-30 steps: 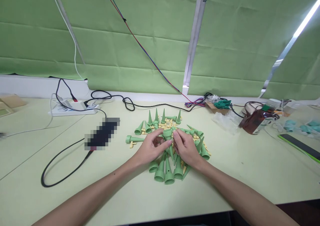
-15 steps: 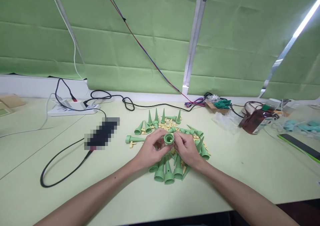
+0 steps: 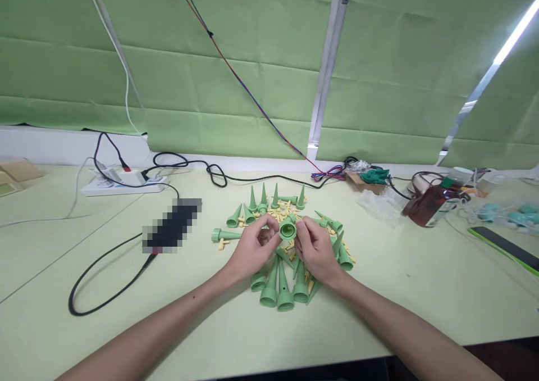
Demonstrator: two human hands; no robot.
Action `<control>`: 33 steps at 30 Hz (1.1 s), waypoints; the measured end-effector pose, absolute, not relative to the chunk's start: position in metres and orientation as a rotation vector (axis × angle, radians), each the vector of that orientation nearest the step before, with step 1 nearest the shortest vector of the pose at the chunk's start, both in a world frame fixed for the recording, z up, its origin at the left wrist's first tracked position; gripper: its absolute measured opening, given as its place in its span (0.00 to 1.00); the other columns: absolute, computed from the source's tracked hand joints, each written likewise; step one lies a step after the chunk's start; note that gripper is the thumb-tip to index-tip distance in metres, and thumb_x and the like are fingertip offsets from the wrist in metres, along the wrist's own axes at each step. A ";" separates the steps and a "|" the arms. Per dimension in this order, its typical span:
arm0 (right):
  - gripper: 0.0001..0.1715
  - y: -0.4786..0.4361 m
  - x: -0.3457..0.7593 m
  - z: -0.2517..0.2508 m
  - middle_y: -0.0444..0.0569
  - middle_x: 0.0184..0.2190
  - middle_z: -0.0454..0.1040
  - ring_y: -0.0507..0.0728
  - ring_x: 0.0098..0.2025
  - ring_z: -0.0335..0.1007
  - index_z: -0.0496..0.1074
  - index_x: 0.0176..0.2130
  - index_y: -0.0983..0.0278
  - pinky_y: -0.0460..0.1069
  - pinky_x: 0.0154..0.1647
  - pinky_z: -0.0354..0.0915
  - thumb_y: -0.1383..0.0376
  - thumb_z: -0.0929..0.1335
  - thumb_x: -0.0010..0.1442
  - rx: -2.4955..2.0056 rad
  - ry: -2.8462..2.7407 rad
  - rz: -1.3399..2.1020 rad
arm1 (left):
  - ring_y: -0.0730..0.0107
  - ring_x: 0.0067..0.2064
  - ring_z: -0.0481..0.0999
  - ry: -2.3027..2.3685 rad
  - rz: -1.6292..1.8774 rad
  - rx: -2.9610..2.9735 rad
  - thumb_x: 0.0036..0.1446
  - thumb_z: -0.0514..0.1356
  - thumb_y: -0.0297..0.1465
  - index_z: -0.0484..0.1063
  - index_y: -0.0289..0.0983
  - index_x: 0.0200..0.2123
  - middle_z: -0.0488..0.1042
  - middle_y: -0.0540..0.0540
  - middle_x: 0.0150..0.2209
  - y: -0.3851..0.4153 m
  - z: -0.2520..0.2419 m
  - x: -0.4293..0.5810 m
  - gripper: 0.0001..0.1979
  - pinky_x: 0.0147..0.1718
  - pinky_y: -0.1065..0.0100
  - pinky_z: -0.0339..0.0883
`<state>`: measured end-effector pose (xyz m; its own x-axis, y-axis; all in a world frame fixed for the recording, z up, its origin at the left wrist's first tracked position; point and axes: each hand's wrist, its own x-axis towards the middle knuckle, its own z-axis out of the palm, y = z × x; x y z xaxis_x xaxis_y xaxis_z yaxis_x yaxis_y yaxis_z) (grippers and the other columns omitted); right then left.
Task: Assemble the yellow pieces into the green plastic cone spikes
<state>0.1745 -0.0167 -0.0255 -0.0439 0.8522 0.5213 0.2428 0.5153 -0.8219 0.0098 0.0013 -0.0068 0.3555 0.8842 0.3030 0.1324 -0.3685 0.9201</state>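
Observation:
A green plastic watering spike [image 3: 288, 231] is held up over the pile, its round, hollow socket end facing me. My right hand [image 3: 314, 249] pinches it at the right side between thumb and fingers. My left hand [image 3: 255, 247] is curled at the spike's left side, thumb and fingertips against its rim. The spike's pointed end is hidden. Beneath and around both hands lie several more green spikes [image 3: 285, 291], some lying down and some upright on their sockets [image 3: 252, 199]. Small yellow valve pieces [image 3: 275, 215] are scattered among them.
At left are a pixelated dark device [image 3: 172, 226] on a black cable and a white power strip [image 3: 124, 185]. On the right stand a brown bottle [image 3: 433, 204], a crumpled plastic bag [image 3: 381, 205] and a black-and-green flat object [image 3: 505, 249]. Green blinds hang behind the table [image 3: 189, 325].
The held spike has tilted, showing more of its side, and shifted slightly right and up. My left fingers have loosened around it, while the right hand keeps its pinch.

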 end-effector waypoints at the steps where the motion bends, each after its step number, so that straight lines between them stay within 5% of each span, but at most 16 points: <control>1: 0.22 -0.017 0.175 -0.025 0.40 0.19 0.55 0.51 0.21 0.53 0.55 0.27 0.60 0.48 0.24 0.54 0.54 0.58 0.70 -0.960 -1.577 0.646 | 0.77 0.22 0.61 0.888 1.080 1.717 0.60 0.58 0.40 0.63 0.37 0.31 0.61 0.55 0.22 0.002 -0.007 0.010 0.13 0.21 0.75 0.54; 8: 0.19 -0.018 0.174 -0.021 0.40 0.19 0.59 0.51 0.21 0.54 0.60 0.29 0.61 0.48 0.24 0.54 0.56 0.59 0.69 -0.930 -1.659 0.679 | 0.75 0.18 0.61 0.890 0.972 1.508 0.63 0.50 0.51 0.62 0.36 0.21 0.60 0.52 0.15 0.000 -0.008 0.012 0.28 0.18 0.72 0.54; 24: 0.22 -0.014 0.175 -0.023 0.38 0.16 0.54 0.50 0.19 0.51 0.53 0.25 0.60 0.48 0.22 0.50 0.56 0.58 0.70 -0.965 -1.733 0.654 | 0.78 0.21 0.58 0.800 0.978 1.783 0.64 0.54 0.42 0.59 0.38 0.29 0.53 0.56 0.22 -0.001 -0.006 0.006 0.16 0.21 0.73 0.54; 33: 0.22 -0.014 0.175 -0.019 0.38 0.18 0.51 0.50 0.20 0.46 0.51 0.23 0.61 0.48 0.23 0.48 0.61 0.59 0.69 -0.971 -1.728 0.543 | 0.77 0.25 0.59 0.813 1.050 2.090 0.61 0.57 0.35 0.59 0.37 0.30 0.57 0.53 0.27 0.000 -0.008 0.006 0.11 0.23 0.73 0.55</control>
<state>0.1753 -0.0140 -0.0190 -0.1382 0.8163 0.5608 0.3485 0.5701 -0.7440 0.0056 0.0003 -0.0081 0.4863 0.7568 0.4368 0.2336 -0.5943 0.7696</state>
